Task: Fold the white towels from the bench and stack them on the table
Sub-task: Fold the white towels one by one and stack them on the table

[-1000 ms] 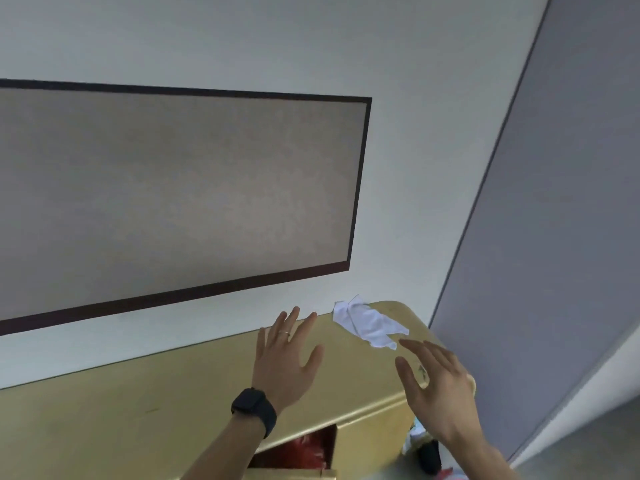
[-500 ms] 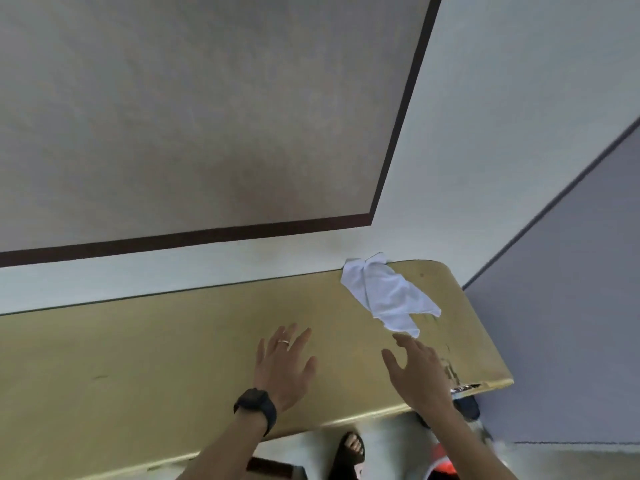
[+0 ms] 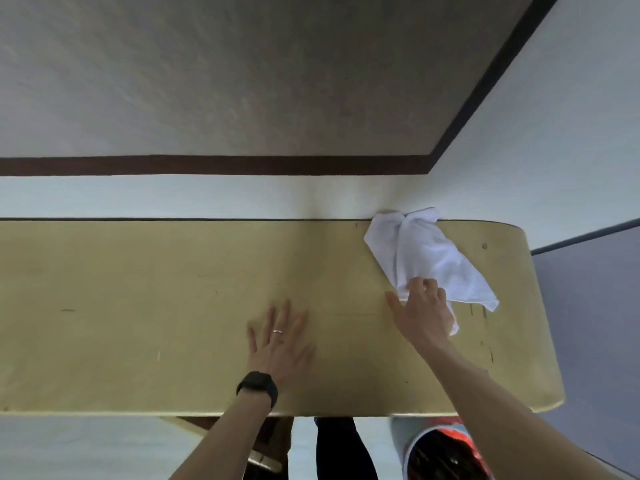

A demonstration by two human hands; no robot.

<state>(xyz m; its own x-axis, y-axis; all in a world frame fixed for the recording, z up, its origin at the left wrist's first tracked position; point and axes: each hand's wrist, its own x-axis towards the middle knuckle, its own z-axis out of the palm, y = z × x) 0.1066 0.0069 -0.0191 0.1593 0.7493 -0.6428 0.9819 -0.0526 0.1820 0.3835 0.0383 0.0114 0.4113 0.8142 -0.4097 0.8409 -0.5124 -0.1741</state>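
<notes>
One crumpled white towel (image 3: 420, 252) lies on the far right part of the light wooden bench (image 3: 156, 306), its top end against the wall. My right hand (image 3: 424, 311) rests on the towel's near lower edge, fingers curled onto the cloth and pinching it. My left hand (image 3: 278, 341) lies flat with spread fingers on the bare bench top, left of the towel and not touching it. It wears a ring, and a black watch sits on the wrist.
The bench stands against a pale wall (image 3: 207, 195) with a dark-framed grey panel (image 3: 242, 81) above. A grey-blue partition (image 3: 595, 306) borders the bench's right end. Below the front edge I see dark trouser legs (image 3: 343, 448) and a red and white object (image 3: 446, 452).
The view has tipped down and closer to the bench. My right hand reached forward from short of the towel onto its near edge. My left hand lowered flat onto the bench.
</notes>
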